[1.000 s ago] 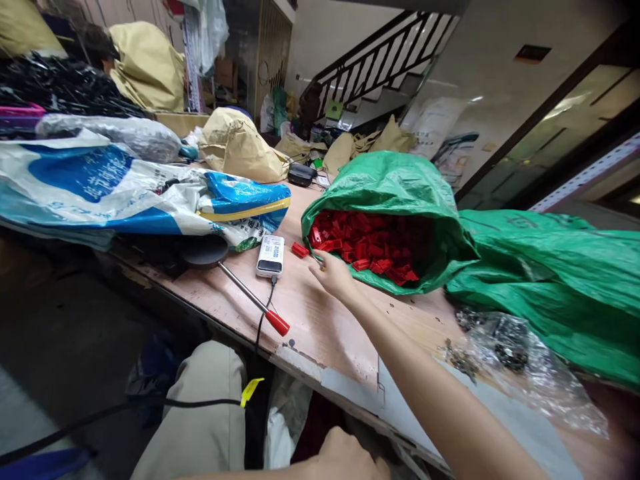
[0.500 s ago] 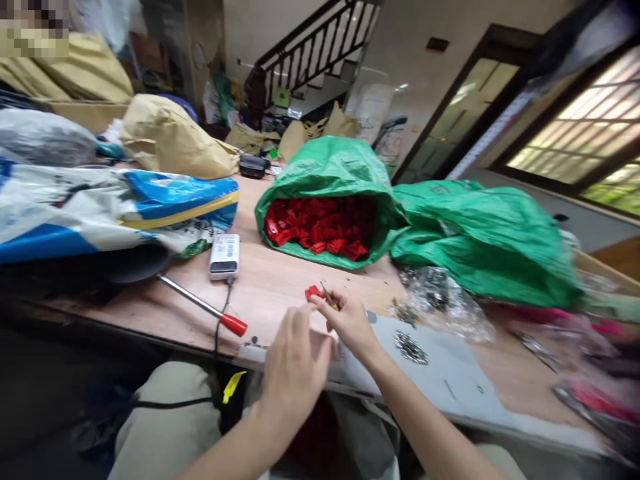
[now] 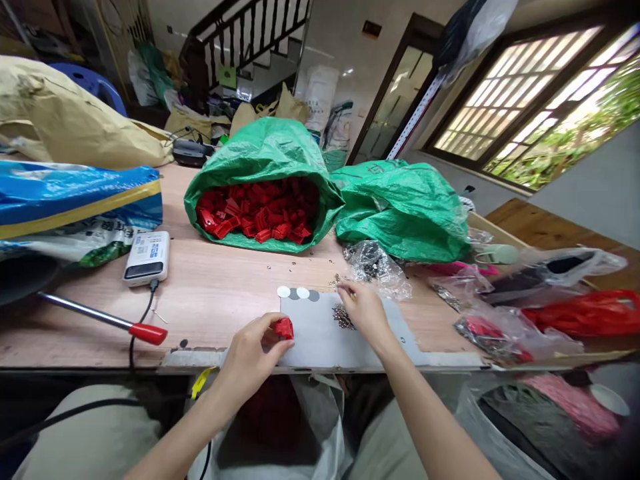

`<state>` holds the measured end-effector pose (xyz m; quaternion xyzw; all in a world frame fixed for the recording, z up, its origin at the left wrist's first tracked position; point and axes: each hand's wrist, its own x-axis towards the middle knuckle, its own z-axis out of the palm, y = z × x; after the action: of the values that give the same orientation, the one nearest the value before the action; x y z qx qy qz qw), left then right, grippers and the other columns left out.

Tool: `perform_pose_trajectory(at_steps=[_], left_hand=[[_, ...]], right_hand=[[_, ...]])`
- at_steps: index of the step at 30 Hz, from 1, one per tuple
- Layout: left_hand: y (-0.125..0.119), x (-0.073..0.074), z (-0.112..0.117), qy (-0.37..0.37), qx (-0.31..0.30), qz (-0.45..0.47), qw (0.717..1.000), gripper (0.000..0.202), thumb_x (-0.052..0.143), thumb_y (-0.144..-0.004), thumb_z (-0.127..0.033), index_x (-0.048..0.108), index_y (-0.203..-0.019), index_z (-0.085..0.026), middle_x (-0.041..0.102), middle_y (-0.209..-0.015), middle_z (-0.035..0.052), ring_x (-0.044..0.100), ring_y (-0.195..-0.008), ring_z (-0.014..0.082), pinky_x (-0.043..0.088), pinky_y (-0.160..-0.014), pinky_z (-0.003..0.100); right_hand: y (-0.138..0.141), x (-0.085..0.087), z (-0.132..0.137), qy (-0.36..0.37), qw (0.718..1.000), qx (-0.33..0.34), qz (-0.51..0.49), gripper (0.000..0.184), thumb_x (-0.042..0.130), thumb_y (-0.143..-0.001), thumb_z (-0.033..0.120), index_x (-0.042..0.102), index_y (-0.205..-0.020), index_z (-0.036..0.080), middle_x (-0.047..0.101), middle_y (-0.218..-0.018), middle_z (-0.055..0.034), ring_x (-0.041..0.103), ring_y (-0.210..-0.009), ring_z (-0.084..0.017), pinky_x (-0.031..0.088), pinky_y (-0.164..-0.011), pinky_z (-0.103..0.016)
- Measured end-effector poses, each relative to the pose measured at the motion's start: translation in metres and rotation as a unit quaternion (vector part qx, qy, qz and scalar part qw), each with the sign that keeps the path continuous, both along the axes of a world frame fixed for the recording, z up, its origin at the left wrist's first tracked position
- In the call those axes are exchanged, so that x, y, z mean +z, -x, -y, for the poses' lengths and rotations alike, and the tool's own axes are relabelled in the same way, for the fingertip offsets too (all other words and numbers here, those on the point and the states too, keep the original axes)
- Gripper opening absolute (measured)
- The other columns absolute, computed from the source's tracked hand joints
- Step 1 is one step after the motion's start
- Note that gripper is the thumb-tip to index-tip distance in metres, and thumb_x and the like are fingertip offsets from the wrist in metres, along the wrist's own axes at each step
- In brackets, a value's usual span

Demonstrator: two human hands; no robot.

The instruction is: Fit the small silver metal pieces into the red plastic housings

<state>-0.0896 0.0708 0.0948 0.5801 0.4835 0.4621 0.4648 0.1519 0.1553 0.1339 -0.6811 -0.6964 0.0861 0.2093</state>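
Note:
My left hand grips a small red plastic piece between thumb and fingers, over the left part of a grey sheet. Over the sheet's far edge, my right hand is closed with the fingertips pinched. A bit of yellow shows at those fingers; what they hold is mostly hidden. Just beside the right hand lies a pile of small shiny metal parts. Smaller brassy bits are scattered beyond its fingertips. An open green sack full of similar red pieces lies behind.
A second green sack and a clear plastic bag of metal parts lie at the right. To the left are a white power bank with a cable and a red-handled metal rod. Plastic bags crowd the far right.
My hands have separated: the left now has the red piece, and the right has moved to the metal parts. The whole view has turned to the right.

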Motion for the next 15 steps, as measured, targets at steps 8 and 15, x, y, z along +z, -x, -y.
perform_pose_trajectory(at_steps=[8,15], left_hand=[[0.008,0.003,0.0,0.039,-0.028,0.072,0.996,0.028,0.069,-0.086,-0.028,0.064,-0.113,-0.021,0.073,-0.107,0.0049,0.071,-0.1,0.0211,0.053,-0.089,0.029],[0.012,0.003,-0.002,0.072,-0.027,0.131,0.988,0.033,0.07,-0.086,-0.029,0.06,-0.116,-0.021,0.07,-0.119,0.0082,0.069,-0.108,0.0218,0.054,-0.093,0.031]], right_hand=[[-0.007,0.003,-0.065,0.045,0.997,-0.018,0.057,0.009,0.069,-0.073,0.015,0.072,-0.064,0.016,0.072,-0.07,-0.0111,0.064,-0.074,-0.024,0.038,-0.064,-0.029],[0.01,0.01,-0.019,0.058,0.996,0.043,-0.06,0.028,0.065,-0.084,0.041,0.074,-0.082,0.014,0.069,-0.071,-0.0041,0.057,-0.062,-0.016,0.039,-0.058,-0.027]])
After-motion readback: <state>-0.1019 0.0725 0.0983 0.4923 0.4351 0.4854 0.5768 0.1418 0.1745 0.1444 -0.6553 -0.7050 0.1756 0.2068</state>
